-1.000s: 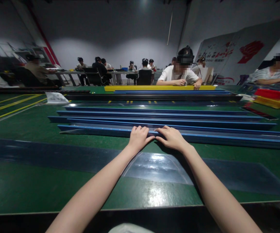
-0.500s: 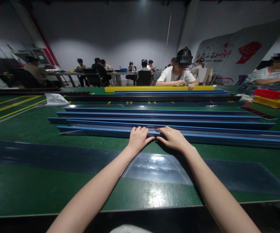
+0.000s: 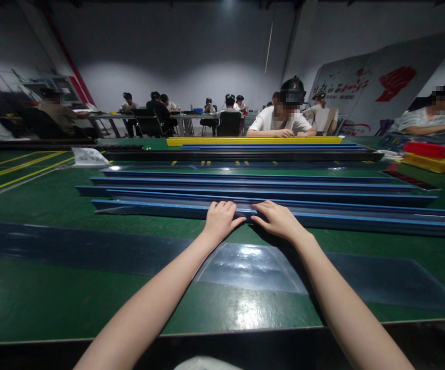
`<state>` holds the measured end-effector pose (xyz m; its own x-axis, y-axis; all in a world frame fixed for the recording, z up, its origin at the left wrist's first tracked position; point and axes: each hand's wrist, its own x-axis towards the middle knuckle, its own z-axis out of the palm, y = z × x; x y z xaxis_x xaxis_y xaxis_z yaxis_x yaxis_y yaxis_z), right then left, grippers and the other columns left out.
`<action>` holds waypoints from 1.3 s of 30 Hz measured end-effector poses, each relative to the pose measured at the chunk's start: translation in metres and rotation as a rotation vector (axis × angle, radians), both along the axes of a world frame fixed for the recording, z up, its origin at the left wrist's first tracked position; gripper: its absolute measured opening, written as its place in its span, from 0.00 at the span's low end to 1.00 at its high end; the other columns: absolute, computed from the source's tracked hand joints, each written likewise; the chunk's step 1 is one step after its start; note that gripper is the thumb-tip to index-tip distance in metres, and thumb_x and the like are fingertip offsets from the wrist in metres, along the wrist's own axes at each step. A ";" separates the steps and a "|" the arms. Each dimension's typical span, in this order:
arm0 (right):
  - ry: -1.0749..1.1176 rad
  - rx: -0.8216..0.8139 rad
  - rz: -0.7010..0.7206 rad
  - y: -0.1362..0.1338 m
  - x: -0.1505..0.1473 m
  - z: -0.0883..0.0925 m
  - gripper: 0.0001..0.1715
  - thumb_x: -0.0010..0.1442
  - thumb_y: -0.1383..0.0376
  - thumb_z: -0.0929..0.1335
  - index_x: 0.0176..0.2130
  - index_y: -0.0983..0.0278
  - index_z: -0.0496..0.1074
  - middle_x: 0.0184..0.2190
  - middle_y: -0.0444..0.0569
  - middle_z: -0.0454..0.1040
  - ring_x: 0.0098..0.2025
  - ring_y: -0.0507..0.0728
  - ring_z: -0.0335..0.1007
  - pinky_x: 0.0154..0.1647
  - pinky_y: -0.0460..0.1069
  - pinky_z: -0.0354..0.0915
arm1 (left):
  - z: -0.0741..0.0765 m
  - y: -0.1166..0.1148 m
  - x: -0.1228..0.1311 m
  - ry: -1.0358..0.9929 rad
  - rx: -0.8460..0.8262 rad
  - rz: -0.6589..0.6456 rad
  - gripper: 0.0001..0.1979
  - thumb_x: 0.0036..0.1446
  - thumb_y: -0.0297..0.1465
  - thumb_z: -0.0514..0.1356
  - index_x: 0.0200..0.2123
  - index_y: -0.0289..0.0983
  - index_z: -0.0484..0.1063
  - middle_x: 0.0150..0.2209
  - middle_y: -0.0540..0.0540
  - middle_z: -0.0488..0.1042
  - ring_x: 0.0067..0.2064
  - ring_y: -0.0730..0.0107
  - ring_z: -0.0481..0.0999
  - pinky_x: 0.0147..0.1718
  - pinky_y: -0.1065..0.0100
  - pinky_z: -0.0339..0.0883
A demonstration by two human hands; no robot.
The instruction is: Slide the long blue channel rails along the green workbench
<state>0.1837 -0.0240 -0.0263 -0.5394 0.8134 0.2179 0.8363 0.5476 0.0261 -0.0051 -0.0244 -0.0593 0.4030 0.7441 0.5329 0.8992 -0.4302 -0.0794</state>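
Note:
A long blue plastic channel (image 3: pixel 160 206) lies across the green table in front of me, running out of view at the right. My left hand (image 3: pixel 220 218) grips its near wall, fingers hooked over the top edge and thumb low on the front side. Close beside it, my right hand (image 3: pixel 274 218) holds the same wall in a like grip, its thumb pointing at the left one. The fingertips inside the channel are partly hidden. Between my forearms and beyond them, a clear bluish plastic strip (image 3: pixel 91 251) lies flat on the table.
Behind the held channel lie more blue channels (image 3: pixel 245 187), a black profile (image 3: pixel 245 155) and a yellow profile (image 3: pixel 214 141). A co-worker (image 3: pixel 280 121) leans over the yellow one. Red tray (image 3: pixel 430 149) and yellow tray (image 3: pixel 434 162) stand at right. The table's front edge (image 3: pixel 191 333) is near me.
My right hand has slid slightly to the right along the channel's edge. My left hand stays in place. The co-worker opposite has shifted their hands a little.

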 end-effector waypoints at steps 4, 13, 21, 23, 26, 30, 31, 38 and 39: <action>0.009 0.005 0.010 0.001 0.000 -0.001 0.20 0.60 0.57 0.58 0.45 0.64 0.69 0.43 0.53 0.72 0.47 0.57 0.64 0.42 0.49 0.60 | 0.000 0.000 0.000 0.005 0.009 0.003 0.19 0.55 0.46 0.53 0.35 0.35 0.67 0.36 0.45 0.73 0.39 0.62 0.69 0.36 0.62 0.54; 0.015 0.005 0.004 0.000 0.000 -0.002 0.20 0.60 0.57 0.58 0.45 0.64 0.69 0.43 0.53 0.72 0.47 0.57 0.64 0.42 0.48 0.61 | -0.001 0.001 -0.001 0.006 0.022 0.000 0.19 0.55 0.46 0.53 0.35 0.35 0.67 0.36 0.45 0.73 0.39 0.62 0.69 0.36 0.63 0.54; 0.013 0.009 0.008 0.001 0.000 -0.001 0.20 0.61 0.57 0.58 0.44 0.65 0.69 0.43 0.54 0.72 0.47 0.57 0.65 0.41 0.48 0.61 | 0.000 0.000 0.000 0.007 0.007 0.003 0.19 0.55 0.46 0.53 0.35 0.35 0.67 0.36 0.44 0.73 0.38 0.62 0.69 0.36 0.63 0.54; 0.013 0.005 0.005 0.001 0.000 -0.001 0.20 0.61 0.57 0.58 0.44 0.65 0.69 0.43 0.54 0.72 0.47 0.57 0.64 0.41 0.48 0.61 | 0.000 0.000 0.000 0.006 0.003 0.004 0.19 0.55 0.46 0.53 0.35 0.35 0.67 0.36 0.44 0.73 0.38 0.62 0.69 0.36 0.63 0.54; 0.013 0.001 0.001 0.000 0.000 -0.001 0.20 0.60 0.57 0.58 0.44 0.64 0.69 0.44 0.54 0.72 0.47 0.57 0.64 0.41 0.48 0.61 | 0.000 0.000 0.000 0.005 0.001 0.004 0.19 0.55 0.46 0.53 0.35 0.35 0.67 0.36 0.44 0.73 0.39 0.62 0.69 0.36 0.63 0.54; 0.014 -0.001 0.005 -0.001 0.000 -0.001 0.20 0.61 0.57 0.58 0.45 0.64 0.69 0.44 0.53 0.72 0.47 0.57 0.64 0.42 0.48 0.61 | 0.000 0.000 0.000 0.003 -0.002 0.003 0.19 0.55 0.47 0.52 0.35 0.35 0.67 0.37 0.44 0.73 0.39 0.62 0.69 0.36 0.63 0.54; 0.014 -0.002 0.004 -0.001 0.000 -0.001 0.20 0.61 0.57 0.58 0.45 0.65 0.69 0.44 0.53 0.72 0.47 0.57 0.64 0.42 0.48 0.61 | 0.000 0.000 0.000 0.002 -0.001 0.003 0.19 0.55 0.47 0.52 0.35 0.35 0.67 0.37 0.44 0.73 0.39 0.62 0.69 0.36 0.63 0.54; 0.007 -0.008 0.000 -0.001 -0.001 0.000 0.19 0.60 0.58 0.58 0.44 0.65 0.69 0.44 0.54 0.72 0.48 0.57 0.64 0.43 0.49 0.61 | 0.001 0.000 0.000 -0.001 -0.001 0.002 0.19 0.55 0.46 0.53 0.35 0.35 0.67 0.36 0.44 0.73 0.39 0.62 0.70 0.36 0.63 0.54; 0.008 -0.010 -0.001 -0.001 -0.001 0.000 0.19 0.60 0.58 0.58 0.44 0.65 0.69 0.44 0.54 0.72 0.48 0.57 0.64 0.43 0.49 0.61 | 0.001 -0.001 0.000 0.000 -0.002 0.002 0.19 0.55 0.46 0.53 0.35 0.35 0.68 0.36 0.44 0.73 0.39 0.62 0.70 0.36 0.63 0.54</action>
